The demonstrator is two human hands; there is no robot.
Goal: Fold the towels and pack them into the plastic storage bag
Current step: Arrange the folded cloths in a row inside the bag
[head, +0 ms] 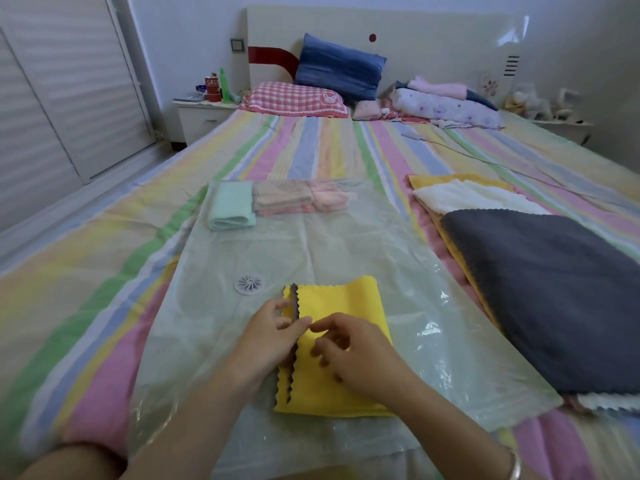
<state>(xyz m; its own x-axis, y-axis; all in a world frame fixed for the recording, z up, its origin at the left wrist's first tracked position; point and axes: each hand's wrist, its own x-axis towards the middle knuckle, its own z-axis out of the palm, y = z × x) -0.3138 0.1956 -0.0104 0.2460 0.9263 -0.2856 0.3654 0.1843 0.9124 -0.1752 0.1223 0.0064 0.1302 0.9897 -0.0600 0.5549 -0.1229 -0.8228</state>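
A folded yellow towel [341, 303] with a scalloped grey edge lies on top of the clear plastic storage bag [346, 244], which is spread flat on the bed. My left hand [268, 337] pinches the towel's left scalloped edge between thumb and fingers. My right hand [360, 355] rests on the towel beside it, fingers curled down onto the cloth. Inside the bag's far end sit a folded mint towel [232, 209], a beige-pink one [284, 200] and a pink one [329, 199]. To the right lies a stack of unfolded towels: grey [540, 299] on top, white [474, 199] and yellow [436, 180] beneath.
The bag's round white valve [250, 284] is just left of the yellow towel. The striped bedsheet [104, 271] covers the bed. Pillows [339, 69] and bedding are piled at the headboard. A nightstand [204, 116] with bottles stands at the back left.
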